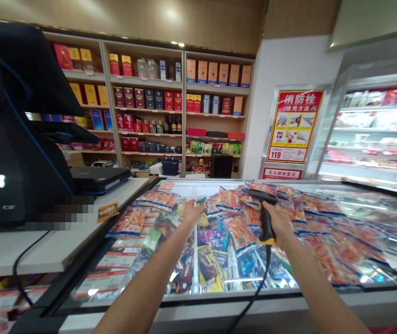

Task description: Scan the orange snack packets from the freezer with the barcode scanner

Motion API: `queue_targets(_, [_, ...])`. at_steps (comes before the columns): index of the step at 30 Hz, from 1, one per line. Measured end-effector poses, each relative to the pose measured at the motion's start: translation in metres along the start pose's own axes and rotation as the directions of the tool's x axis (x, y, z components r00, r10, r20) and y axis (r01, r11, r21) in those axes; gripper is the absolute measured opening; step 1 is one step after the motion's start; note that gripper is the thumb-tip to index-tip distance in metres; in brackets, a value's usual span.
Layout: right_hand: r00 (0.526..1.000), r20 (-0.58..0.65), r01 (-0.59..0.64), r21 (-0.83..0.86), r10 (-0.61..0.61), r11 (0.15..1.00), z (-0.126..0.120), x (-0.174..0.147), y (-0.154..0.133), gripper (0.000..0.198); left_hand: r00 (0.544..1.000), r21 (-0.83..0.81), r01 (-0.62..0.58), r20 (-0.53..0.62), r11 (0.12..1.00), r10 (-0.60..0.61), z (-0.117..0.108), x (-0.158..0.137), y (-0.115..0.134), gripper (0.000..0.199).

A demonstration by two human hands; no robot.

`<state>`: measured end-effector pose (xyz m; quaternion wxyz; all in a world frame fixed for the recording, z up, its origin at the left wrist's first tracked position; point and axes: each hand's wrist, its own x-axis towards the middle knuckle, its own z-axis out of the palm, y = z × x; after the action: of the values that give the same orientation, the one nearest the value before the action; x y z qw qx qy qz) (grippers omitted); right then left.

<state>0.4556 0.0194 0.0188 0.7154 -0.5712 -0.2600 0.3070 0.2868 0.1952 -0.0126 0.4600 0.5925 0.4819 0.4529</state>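
In the head view, my right hand (pixel 278 223) is wrapped around the grip of a black-and-yellow barcode scanner (pixel 266 220), whose head points left and whose cable hangs down toward me. Out ahead, my left hand (pixel 192 212) has its fingers curled beside a small dark-and-white thing, too small to name. Clear packets of orange-pink food (pixel 239 228) with blue edges lie across the glass top (pixel 184 189) of a chest freezer, around and beyond both hands. Beneath the glass, colourful wrapped packs (pixel 208 271) show.
On the left, a white counter (pixel 54 248) carries a black checkout machine (pixel 21 139) and a small orange packet (pixel 107 212). Shelves of boxed bottles (pixel 158 99) line the back wall. A red-and-yellow poster (pixel 295 126) hangs beside a lit display fridge (pixel 375 125).
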Motion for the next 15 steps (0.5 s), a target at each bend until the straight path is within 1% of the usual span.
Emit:
queue_targets(3, [0.999, -0.032, 0.007, -0.01, -0.007, 1.0, -0.016, 0.002, 0.001, 0.027, 0.99, -0.058, 0.068, 0.126, 0.996, -0.06, 0.027, -0.014, 0.009, 0.03])
queue_targets(7, [0.999, -0.036, 0.016, 0.017, -0.016, 1.0, -0.027, 0.001, 0.002, 0.024, 0.954, -0.115, 0.198, 0.253, 0.973, -0.164, 0.048, -0.023, 0.018, 0.03])
queue_targets(11, [0.999, -0.031, 0.011, 0.023, -0.011, 1.0, -0.028, -0.002, 0.001, 0.024, 0.923, -0.171, 0.305, 0.295, 0.937, -0.247, 0.059, -0.02, 0.021, 0.031])
queue_targets(15, [1.0, 0.031, 0.001, 0.005, -0.001, 1.0, -0.018, -0.008, 0.0, 0.028, 0.911, -0.239, 0.365, 0.289, 0.9, -0.293, 0.064, -0.015, 0.018, 0.031])
